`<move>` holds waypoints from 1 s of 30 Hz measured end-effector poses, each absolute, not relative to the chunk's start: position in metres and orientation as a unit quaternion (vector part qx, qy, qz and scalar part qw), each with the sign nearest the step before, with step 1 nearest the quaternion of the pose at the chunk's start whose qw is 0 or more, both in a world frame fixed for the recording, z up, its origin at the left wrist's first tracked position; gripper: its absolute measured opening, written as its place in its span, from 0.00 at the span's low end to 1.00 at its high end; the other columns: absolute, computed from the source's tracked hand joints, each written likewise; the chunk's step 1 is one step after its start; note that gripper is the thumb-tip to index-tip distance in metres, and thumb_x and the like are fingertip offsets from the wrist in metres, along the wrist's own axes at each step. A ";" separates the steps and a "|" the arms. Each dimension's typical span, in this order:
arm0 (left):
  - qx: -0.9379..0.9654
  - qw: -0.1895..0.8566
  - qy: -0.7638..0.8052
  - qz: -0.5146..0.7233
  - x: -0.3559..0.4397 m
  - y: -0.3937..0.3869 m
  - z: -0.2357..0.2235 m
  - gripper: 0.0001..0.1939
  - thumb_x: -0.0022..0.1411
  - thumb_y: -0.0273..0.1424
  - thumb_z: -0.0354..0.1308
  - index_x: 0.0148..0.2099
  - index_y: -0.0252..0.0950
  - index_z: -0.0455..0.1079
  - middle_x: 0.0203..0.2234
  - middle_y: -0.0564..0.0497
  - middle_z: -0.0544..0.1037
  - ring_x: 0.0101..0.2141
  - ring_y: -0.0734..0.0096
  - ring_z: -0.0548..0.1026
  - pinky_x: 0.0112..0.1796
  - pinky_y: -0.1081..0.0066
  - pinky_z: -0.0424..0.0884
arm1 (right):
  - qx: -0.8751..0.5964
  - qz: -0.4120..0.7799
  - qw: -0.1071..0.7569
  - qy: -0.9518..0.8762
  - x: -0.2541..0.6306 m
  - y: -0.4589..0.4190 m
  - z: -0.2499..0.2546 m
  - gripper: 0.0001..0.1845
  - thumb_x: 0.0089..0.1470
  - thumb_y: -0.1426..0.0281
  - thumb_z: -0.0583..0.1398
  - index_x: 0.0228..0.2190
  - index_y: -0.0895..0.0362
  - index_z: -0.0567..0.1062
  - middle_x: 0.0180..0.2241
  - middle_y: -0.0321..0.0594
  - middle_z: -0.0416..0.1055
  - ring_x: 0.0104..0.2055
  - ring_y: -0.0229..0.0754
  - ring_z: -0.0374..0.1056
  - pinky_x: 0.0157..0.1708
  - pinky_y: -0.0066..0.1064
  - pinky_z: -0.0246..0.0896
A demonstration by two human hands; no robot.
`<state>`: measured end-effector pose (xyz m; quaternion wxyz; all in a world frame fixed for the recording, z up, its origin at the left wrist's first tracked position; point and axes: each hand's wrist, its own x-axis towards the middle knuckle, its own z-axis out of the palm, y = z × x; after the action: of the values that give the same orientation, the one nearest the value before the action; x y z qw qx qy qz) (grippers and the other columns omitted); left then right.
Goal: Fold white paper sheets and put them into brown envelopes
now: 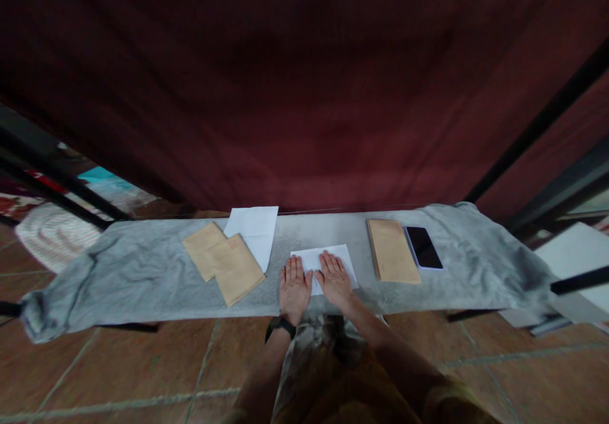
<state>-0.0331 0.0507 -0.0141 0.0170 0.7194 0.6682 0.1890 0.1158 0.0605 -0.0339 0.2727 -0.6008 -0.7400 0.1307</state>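
A white sheet of paper, apparently folded, lies on the grey cloth in front of me. My left hand rests flat at its left edge, fingers stretched forward. On the same paper lies my right hand, also flat, its thumb close to the left thumb. To the left are brown envelopes, overlapping one another and partly covering another white sheet. A stack of brown envelopes sits to the right of my hands, beside a phone with a dark screen.
A grey cloth covers the long narrow bench. Behind it hangs a dark red curtain. Black metal bars rise at both sides. White boards or papers stand at the far right; the floor is tiled.
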 end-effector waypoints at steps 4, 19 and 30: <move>0.723 -0.003 0.666 0.183 -0.033 0.051 -0.016 0.32 0.74 0.40 0.42 0.72 0.27 0.55 0.69 0.35 0.60 0.69 0.51 0.58 0.67 0.51 0.53 | -0.629 0.070 0.245 -0.734 0.127 0.057 -0.039 0.31 0.69 0.61 0.51 0.67 0.63 0.62 0.70 0.52 0.52 0.72 0.52 0.49 0.70 0.48 0.42; 0.684 -0.025 0.698 0.209 -0.041 0.039 -0.020 0.31 0.73 0.41 0.46 0.71 0.27 0.58 0.66 0.33 0.64 0.67 0.49 0.61 0.65 0.48 0.57 | -0.678 -0.019 0.189 -0.710 0.170 0.036 -0.048 0.33 0.70 0.60 0.48 0.68 0.66 0.59 0.69 0.57 0.56 0.69 0.56 0.56 0.68 0.50 0.47; 0.510 0.240 0.737 0.373 -0.054 0.043 0.007 0.24 0.56 0.32 0.63 0.55 0.31 0.72 0.46 0.38 0.79 0.52 0.50 0.74 0.56 0.52 0.68 | -0.680 -0.038 0.208 -0.702 0.176 0.024 -0.053 0.33 0.70 0.60 0.46 0.66 0.69 0.61 0.68 0.59 0.58 0.68 0.56 0.57 0.68 0.50 0.48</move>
<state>-0.0535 0.0426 0.0066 0.2397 0.5099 0.7372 0.3730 0.1761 0.0244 -0.0532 0.2078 -0.6798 -0.7023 -0.0379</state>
